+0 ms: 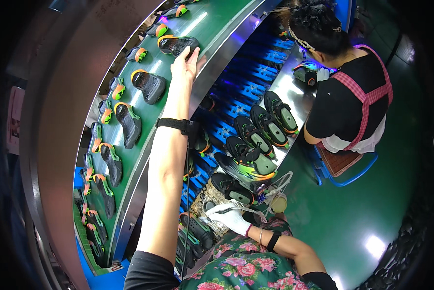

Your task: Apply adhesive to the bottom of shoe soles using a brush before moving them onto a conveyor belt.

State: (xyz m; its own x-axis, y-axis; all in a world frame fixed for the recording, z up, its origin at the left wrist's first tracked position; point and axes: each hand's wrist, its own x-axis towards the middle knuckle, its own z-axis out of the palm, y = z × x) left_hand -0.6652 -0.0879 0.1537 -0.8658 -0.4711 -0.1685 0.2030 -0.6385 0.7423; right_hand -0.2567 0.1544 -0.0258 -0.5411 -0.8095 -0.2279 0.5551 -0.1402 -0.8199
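My left hand (185, 60) reaches far up onto the green conveyor belt (202, 21). Its fingers lie apart on the near edge of a black shoe sole with an orange rim (177, 44). A black strap circles that forearm. My right hand (230, 216), in a white glove, rests low over my lap. It is closed around a thin pale tool (236, 209). Just beyond it lies a black shoe (232, 188) with green and orange trim.
Several black soles (148, 86) ride the belt in a curved row. More finished shoes (270, 126) lie on a metal table (284, 89) beside blue racks (243, 84). A co-worker (347, 96) in a black top and red checked apron sits at the upper right on a blue stool (352, 176).
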